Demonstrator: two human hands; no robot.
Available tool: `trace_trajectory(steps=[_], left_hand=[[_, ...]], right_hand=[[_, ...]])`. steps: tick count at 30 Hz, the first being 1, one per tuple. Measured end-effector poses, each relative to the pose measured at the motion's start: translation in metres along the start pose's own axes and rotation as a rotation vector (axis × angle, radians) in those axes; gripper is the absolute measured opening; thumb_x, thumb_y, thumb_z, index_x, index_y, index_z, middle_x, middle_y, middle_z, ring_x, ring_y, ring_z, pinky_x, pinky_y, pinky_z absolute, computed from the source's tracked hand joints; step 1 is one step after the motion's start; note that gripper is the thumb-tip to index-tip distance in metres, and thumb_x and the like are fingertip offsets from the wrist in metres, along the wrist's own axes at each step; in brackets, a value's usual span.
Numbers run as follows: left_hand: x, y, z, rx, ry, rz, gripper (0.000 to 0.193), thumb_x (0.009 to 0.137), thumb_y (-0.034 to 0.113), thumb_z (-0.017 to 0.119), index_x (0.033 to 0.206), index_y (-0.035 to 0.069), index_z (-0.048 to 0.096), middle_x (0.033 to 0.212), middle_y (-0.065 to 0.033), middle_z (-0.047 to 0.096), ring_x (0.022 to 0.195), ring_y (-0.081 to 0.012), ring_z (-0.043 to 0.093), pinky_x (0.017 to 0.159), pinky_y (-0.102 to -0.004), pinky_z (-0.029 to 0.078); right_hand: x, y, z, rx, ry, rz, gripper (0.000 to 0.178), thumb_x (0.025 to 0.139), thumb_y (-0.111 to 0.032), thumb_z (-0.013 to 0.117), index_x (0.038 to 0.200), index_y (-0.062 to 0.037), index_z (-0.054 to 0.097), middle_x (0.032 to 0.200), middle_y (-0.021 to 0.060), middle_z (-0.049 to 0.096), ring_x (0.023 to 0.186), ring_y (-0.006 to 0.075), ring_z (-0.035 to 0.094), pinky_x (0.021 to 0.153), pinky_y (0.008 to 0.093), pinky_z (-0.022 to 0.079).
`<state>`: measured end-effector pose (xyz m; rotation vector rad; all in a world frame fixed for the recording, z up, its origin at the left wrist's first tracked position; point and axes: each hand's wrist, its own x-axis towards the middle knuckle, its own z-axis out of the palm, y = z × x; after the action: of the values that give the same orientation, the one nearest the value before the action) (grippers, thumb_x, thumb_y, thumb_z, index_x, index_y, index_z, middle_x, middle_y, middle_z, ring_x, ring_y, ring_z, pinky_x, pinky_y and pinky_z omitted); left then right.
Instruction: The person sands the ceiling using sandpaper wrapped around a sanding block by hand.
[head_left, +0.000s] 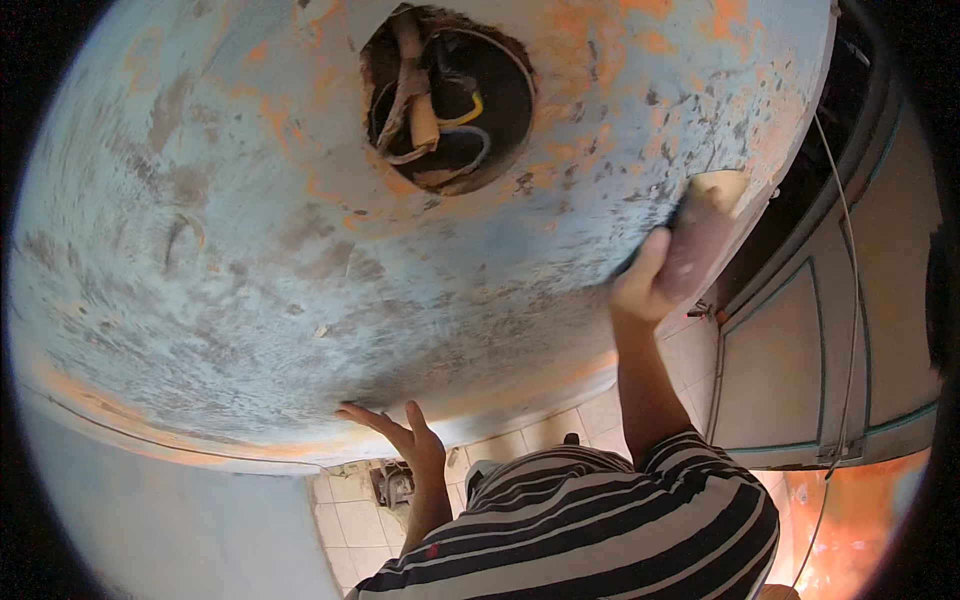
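Note:
A worn wall [430, 290] fills most of the head view, its pale blue paint patched with orange, grey and dark marks. My right hand [655, 280] is raised against the wall at the right, closed around a folded piece of sandpaper [698, 245]. The sheet is reddish brown with a pale yellowish edge at its top, and motion smears it somewhat. Lower down and further left, my left hand [410, 435] has its fingers and thumb spread, with the fingertips at the wall. Nothing shows in that hand.
A rough round hole [490, 150] in the wall holds a brown pipe and loose wires. On the right stands a grey panelled door [775, 360], with a thin cable [852, 260] hanging before it. Pale floor tiles [350, 520] lie below, beside a small broken recess [393, 487].

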<state>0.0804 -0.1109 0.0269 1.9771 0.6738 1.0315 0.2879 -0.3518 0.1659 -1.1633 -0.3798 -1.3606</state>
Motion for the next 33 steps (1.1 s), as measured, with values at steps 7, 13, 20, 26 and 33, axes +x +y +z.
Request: trace_trajectory(steps=[7, 13, 20, 26, 33], left_hand=[[0.013, -0.020, -0.024, -0.047, 0.057, 0.121, 0.089, 0.101, 0.051, 0.050, 0.161, 0.011, -0.003, 0.167, -0.0202, -0.008, 0.154, -0.0387, -0.007, 0.121, -0.0594, 0.007], [0.064, -0.042, -0.087, 0.003, 0.132, 0.209, 0.082, 0.102, 0.046, 0.050, 0.161, 0.009, 0.006, 0.166, -0.0230, -0.005, 0.154, -0.0386, -0.004, 0.122, -0.0574, 0.006], [0.121, -0.084, -0.170, -0.010, 0.226, 0.158, 0.078, 0.103, 0.043, 0.050, 0.161, 0.009, 0.012, 0.166, -0.0236, 0.000, 0.154, -0.0383, 0.002, 0.123, -0.0540, 0.007], [0.142, -0.118, -0.215, 0.021, 0.230, 0.095, 0.078, 0.103, 0.039, 0.053, 0.161, 0.009, 0.011, 0.167, -0.0224, 0.003, 0.154, -0.0382, 0.004, 0.123, -0.0535, 0.009], [0.149, -0.146, -0.249, 0.010, 0.138, 0.154, 0.081, 0.102, 0.041, 0.053, 0.162, 0.011, 0.009, 0.167, -0.0206, -0.003, 0.154, -0.0385, 0.003, 0.122, -0.0555, 0.009]], right_hand=[[-0.030, -0.010, 0.001, -0.630, -0.564, -0.619, 0.051, 0.100, -0.011, 0.053, 0.144, 0.0097, 0.038, 0.157, 0.0239, 0.036, 0.146, 0.0362, 0.034, 0.118, 0.0468, 0.027], [-0.055, -0.064, 0.052, -0.088, -0.084, -0.123, 0.056, 0.094, -0.016, 0.060, 0.142, 0.0077, 0.045, 0.152, 0.0286, 0.039, 0.144, 0.0466, 0.033, 0.117, 0.0569, 0.023], [-0.086, -0.114, 0.107, 0.129, 0.024, 0.113, 0.052, 0.097, -0.011, 0.054, 0.144, 0.0093, 0.042, 0.152, 0.0226, 0.043, 0.142, 0.0334, 0.039, 0.117, 0.0404, 0.028], [-0.100, -0.178, 0.131, -0.477, -0.574, -0.522, 0.049, 0.095, -0.005, 0.054, 0.141, 0.0091, 0.046, 0.150, 0.0250, 0.044, 0.143, 0.0352, 0.037, 0.118, 0.0456, 0.023], [-0.129, -0.226, 0.181, -0.363, -0.677, -0.540, 0.046, 0.089, -0.018, 0.064, 0.135, -0.0122, 0.061, 0.148, 0.0234, 0.047, 0.142, 0.0424, 0.038, 0.115, 0.0612, 0.021]])
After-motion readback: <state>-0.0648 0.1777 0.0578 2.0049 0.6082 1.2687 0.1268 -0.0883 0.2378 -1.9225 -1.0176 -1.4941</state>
